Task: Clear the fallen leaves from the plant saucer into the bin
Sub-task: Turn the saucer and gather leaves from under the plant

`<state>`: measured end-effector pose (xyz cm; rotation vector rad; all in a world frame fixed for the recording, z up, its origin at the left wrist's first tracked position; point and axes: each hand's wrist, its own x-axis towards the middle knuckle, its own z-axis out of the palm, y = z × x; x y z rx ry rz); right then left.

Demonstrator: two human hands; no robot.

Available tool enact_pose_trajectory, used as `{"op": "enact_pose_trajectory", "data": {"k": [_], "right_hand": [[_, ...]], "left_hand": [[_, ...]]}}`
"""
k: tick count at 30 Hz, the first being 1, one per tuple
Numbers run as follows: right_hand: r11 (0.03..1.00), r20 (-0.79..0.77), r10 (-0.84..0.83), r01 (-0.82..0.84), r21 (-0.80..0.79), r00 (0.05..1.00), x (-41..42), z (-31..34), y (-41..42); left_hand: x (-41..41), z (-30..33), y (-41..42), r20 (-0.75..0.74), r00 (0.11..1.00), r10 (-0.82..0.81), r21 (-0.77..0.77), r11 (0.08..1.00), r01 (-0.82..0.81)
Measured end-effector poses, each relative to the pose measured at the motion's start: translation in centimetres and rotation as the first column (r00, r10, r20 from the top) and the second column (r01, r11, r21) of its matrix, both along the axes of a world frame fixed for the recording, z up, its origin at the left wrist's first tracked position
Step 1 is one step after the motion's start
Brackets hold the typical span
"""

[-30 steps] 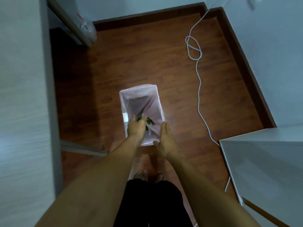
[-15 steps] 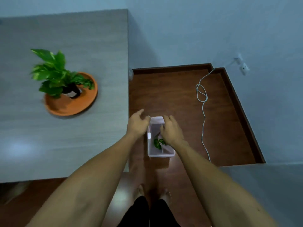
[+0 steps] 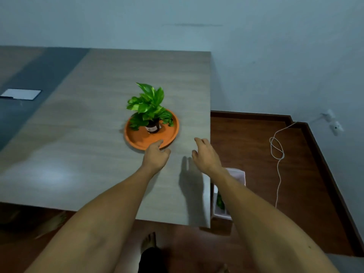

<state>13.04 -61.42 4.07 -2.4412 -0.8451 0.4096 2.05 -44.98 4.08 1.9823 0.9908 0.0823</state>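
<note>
Bin stands on the floor beside the worktop, leaves inside, under the right forearm. Left hand, grip loosely apart and empty, reaches the round saucer's near rim; right hand, likewise apart, hovers just right. Beyond, the plant stands upright.

Dim, cool bluish cast, low contrast. Soft glare patch on table at left, so the light is overhead. Right hand throws 1 soft dark shadow onto the tabletop just beside it; faint shadow along the left rim of saucer. Wide-angle bend: table edges and skirting lines bow toward the corners. Slight softness throughout, forearms at bottom least sharp. Floor under the table nearly black.
</note>
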Motion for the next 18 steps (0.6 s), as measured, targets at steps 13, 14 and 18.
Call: {"op": "enact_pose_trajectory", "data": {"k": [13,14,18], "right_hand": [[0.973,-0.130,-0.232,0.232,-0.014,0.964,-5.8,-2.8,15.2],[0.965,-0.151,-0.261,0.262,-0.016,0.953,-5.9,-3.2,16.0],[0.922,-0.260,-0.378,0.388,-0.013,0.889,-6.0,-4.5,19.0]], "left_hand": [[-5.0,-2.7,18.3,-0.004,0.999,-0.051,-0.063,0.997,0.050],[-4.9,-3.1,19.1,0.013,0.999,-0.052,-0.052,0.997,0.053],[-4.3,-4.6,21.7,0.023,0.999,-0.046,-0.027,0.999,0.047]]}}
